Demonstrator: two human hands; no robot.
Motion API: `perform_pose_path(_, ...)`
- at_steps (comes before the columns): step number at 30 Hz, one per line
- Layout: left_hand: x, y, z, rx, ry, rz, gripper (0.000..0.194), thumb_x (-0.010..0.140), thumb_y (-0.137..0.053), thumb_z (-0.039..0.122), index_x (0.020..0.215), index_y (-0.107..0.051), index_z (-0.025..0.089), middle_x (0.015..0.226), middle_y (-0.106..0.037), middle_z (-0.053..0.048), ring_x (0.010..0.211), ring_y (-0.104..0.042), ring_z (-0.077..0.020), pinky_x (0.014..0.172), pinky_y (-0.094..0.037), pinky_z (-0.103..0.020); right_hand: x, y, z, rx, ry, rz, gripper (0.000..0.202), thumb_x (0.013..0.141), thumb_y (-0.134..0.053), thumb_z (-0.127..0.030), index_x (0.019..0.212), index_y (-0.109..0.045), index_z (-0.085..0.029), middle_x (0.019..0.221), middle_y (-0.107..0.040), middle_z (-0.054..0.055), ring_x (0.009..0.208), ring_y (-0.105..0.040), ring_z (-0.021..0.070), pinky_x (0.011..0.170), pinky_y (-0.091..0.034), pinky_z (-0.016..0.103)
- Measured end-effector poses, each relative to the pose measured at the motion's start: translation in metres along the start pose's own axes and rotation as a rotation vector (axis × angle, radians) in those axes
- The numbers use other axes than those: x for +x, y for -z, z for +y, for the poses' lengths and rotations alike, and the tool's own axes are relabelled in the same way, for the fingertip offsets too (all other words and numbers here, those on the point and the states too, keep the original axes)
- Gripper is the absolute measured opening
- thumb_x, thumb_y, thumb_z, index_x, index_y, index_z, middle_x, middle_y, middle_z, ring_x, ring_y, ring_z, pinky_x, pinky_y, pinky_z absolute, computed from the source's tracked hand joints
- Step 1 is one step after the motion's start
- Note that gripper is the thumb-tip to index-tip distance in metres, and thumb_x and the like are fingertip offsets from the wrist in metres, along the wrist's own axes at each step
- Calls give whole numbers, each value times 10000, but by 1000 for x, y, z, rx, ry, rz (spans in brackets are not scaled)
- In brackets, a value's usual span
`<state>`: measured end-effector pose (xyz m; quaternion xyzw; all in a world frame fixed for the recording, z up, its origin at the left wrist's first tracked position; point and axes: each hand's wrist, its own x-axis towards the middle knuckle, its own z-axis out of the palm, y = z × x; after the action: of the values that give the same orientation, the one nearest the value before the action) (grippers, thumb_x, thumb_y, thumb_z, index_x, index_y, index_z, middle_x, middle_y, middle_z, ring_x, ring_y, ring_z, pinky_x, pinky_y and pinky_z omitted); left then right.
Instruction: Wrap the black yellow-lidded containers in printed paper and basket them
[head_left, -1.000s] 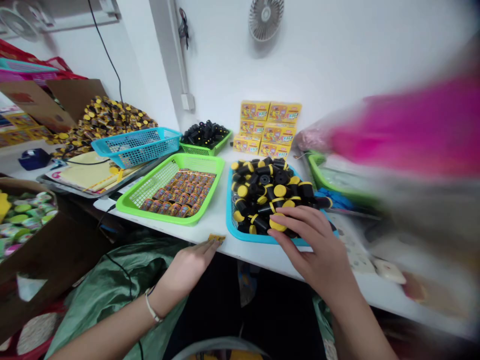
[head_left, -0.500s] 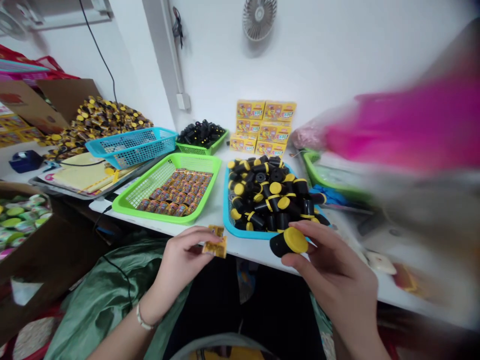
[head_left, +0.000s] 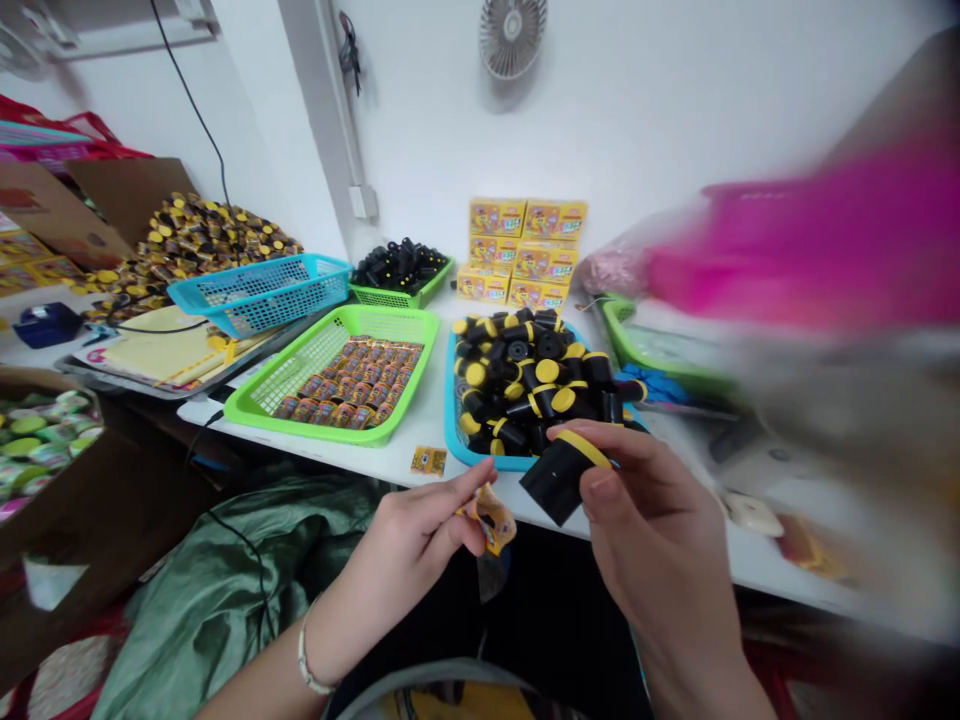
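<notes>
Between the fingertips of my left hand (head_left: pixel 427 530) is a small yellow printed sleeve (head_left: pixel 493 520), its end opened into a loop. My right hand (head_left: pixel 652 520) grips a black canister (head_left: pixel 557 478) with a yellow cap, tilted so that its black end points down-left toward the sleeve. Sleeve and canister are apart. A flat yellow printed piece (head_left: pixel 428 461) lies at the table's front edge. Behind my right hand, a blue basket (head_left: pixel 454 440) holds many black canisters with yellow caps. A green basket (head_left: pixel 244 410) to the left holds rows of wrapped canisters.
Yellow boxes (head_left: pixel 495 218) stand stacked by the wall. Further left are an empty-looking blue basket (head_left: pixel 262 290), a green basket of black parts (head_left: pixel 401 268) and a heap of wrapped canisters (head_left: pixel 202 235). Pink material (head_left: pixel 817 250) and a white object (head_left: pixel 752 514) are at right.
My left hand has moved right, and its sleeve is now opened. A flat yellow piece now lies on the table. The canister has moved slightly left and turned, its black side now facing me.
</notes>
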<state>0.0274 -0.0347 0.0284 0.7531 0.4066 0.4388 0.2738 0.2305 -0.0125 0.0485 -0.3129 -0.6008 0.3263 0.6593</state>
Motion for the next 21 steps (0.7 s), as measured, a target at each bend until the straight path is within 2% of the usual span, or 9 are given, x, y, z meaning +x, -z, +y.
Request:
perform_pose_path(3,-1,-2,1,5,21,-45,443,990,-532,142,1428,-592,162,711,-775,5,680,-729,-121,803,-574,-191,-1,-6,-5,56,-30,-52,180,880,-775,-344,1054,-752,-302,1001,-807,16,914,-783,174,787,-658,248)
perform_pose_path(7,-1,0,4,-2,-46,33,483,981,-553,124,1459,-557,194,701,-770,27,727,-733,-123,850,-563,-187,-1,-12,-5,66,-50,-86,131,842,-808,-287,966,-769,-276,1004,-799,30,937,-778,191,822,-656,285)
perform_pose_path(10,-1,2,8,-21,-73,92,446,946,-607,107,1377,-645,215,714,-788,24,680,-730,-120,787,-576,-176,-2,-12,-1,60,-39,-100,113,825,-816,-230,920,-764,-261,1004,-786,34,935,-769,187,808,-648,286)
perform_pose_path(13,0,0,12,-168,7,114,347,861,-753,160,1203,-766,214,853,-831,-19,692,-748,-129,718,-584,-169,-4,-11,2,14,18,-150,164,786,-835,-161,896,-758,-255,993,-763,34,918,-750,179,784,-639,280)
perform_pose_path(15,0,-4,12,-370,79,128,450,806,-811,146,1239,-743,250,1015,-831,-36,816,-776,-144,768,-590,-173,-6,-11,3,-2,41,-186,191,755,-857,-144,868,-751,-255,990,-752,36,900,-744,180,769,-634,285)
perform_pose_path(18,0,-11,10,-640,109,165,782,789,-818,75,1466,-531,341,1119,-812,-20,998,-765,-143,907,-570,-193,-7,-12,2,29,12,-242,211,750,-868,-157,887,-759,-276,1008,-747,33,923,-738,175,791,-625,279)
perform_pose_path(21,-4,-16,7,-685,83,207,958,800,-801,34,1563,-342,388,1105,-814,-3,1004,-760,-117,947,-554,-181,-7,-12,2,55,-33,-304,285,791,-836,-159,1009,-779,-333,1046,-746,16,986,-725,151,850,-607,252)
